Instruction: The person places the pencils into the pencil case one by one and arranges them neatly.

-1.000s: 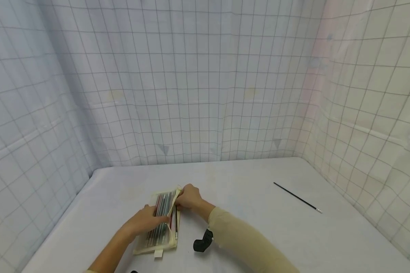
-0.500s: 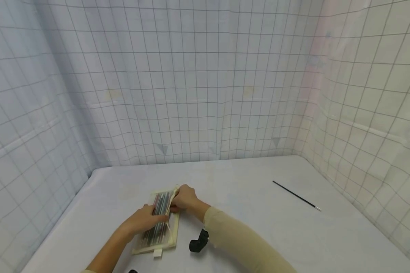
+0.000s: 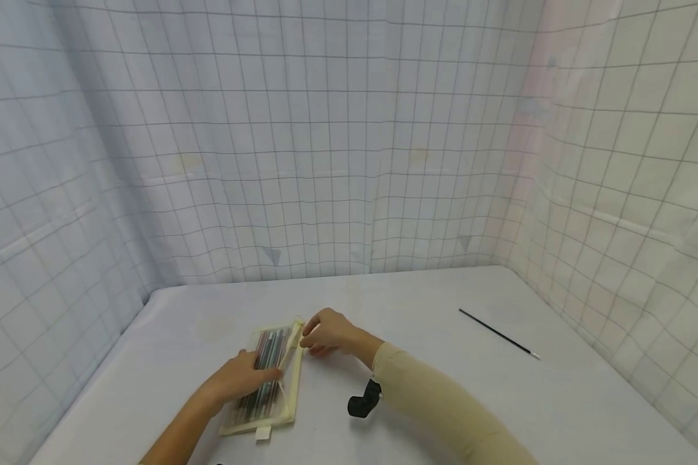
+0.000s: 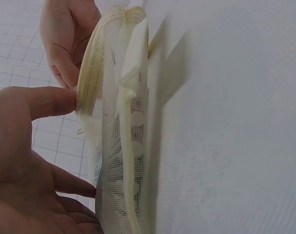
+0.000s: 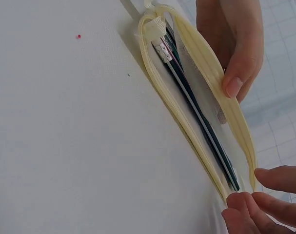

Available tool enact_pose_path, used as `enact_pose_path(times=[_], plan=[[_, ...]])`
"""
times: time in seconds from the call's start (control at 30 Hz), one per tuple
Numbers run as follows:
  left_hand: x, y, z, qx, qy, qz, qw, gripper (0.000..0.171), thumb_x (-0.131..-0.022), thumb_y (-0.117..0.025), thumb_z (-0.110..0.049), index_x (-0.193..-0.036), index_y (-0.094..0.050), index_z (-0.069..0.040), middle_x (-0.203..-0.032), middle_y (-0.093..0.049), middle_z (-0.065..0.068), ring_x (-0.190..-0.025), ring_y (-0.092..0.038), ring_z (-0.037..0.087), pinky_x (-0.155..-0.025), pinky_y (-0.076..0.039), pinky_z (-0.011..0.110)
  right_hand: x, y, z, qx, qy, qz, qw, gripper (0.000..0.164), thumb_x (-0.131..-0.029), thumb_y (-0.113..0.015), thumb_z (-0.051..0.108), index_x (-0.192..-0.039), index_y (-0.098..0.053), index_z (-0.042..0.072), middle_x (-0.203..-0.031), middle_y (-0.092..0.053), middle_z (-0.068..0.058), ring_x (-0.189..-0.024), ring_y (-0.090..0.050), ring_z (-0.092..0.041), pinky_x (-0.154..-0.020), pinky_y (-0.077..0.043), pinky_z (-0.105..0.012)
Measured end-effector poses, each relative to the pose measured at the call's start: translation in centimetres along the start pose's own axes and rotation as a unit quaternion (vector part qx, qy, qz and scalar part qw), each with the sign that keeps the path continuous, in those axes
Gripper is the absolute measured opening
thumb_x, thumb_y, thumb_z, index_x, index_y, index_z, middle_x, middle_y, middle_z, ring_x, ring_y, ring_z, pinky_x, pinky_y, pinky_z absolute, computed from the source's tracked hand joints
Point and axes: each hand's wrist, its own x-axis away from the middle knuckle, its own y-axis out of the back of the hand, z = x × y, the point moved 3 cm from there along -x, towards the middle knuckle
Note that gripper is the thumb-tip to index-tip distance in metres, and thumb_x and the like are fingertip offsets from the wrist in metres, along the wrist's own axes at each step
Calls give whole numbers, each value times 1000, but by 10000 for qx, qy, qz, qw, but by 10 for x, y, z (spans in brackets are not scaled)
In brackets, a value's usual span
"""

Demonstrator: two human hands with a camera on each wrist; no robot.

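A cream mesh pencil case (image 3: 293, 387) lies on the white table, its zip opening facing right and several pencils (image 3: 270, 352) showing through the mesh. My left hand (image 3: 238, 378) holds it, fingers over the top face and thumb at the zip edge, keeping the opening spread. Inside, a dark pencil (image 5: 196, 114) with a silver ferrule and pale eraser lies along the gap in the right wrist view. My right hand (image 3: 331, 332), fingers loosely bent and holding nothing, has its fingertips right at the far end of the opening.
Another black pencil (image 3: 497, 332) with a white end lies on the right of the table. A black wrist device (image 3: 364, 400) sits under the right sleeve. Gridded white curtains (image 3: 349, 142) enclose the table at the back and sides.
The black pencil seen along the case's opening a second ago no longer shows there in the head view. My right hand has drawn slightly right, off the case's edge; the left stays put.
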Motion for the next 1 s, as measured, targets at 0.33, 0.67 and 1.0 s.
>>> enact_pose_path(times=[0.33, 0.67, 1.0], plan=[[-1, -1, -2, -139, 39, -62, 9999, 100, -93, -69, -52, -147, -32, 23, -150, -16, 54, -139, -21, 68, -108, -27, 75, 9, 17, 1, 64, -87, 112, 9999, 16, -88, -81, 7, -102, -74, 3, -93, -71, -6, -79, -74, -26, -66, -62, -40], [1, -3, 1, -135, 142, 13, 9998, 104, -91, -70, -54, -146, -31, 25, -150, -15, 54, -138, -20, 69, -107, -27, 76, 10, 36, -2, 432, -9, 159, 9989, 26, -88, -83, 11, -111, -74, 3, -93, -73, -4, -79, -72, -22, -69, -61, -38], [2, -3, 2, 19, 19, 38, 10000, 102, -93, -69, -51, -146, -29, 26, -150, -13, 54, -139, -15, 69, -108, -22, 78, 20, 71, -10, 1011, 15, -6, 9949, 31, -89, -82, 14, -116, -74, 2, -92, -72, -4, -79, -69, -20, -70, -60, -34]])
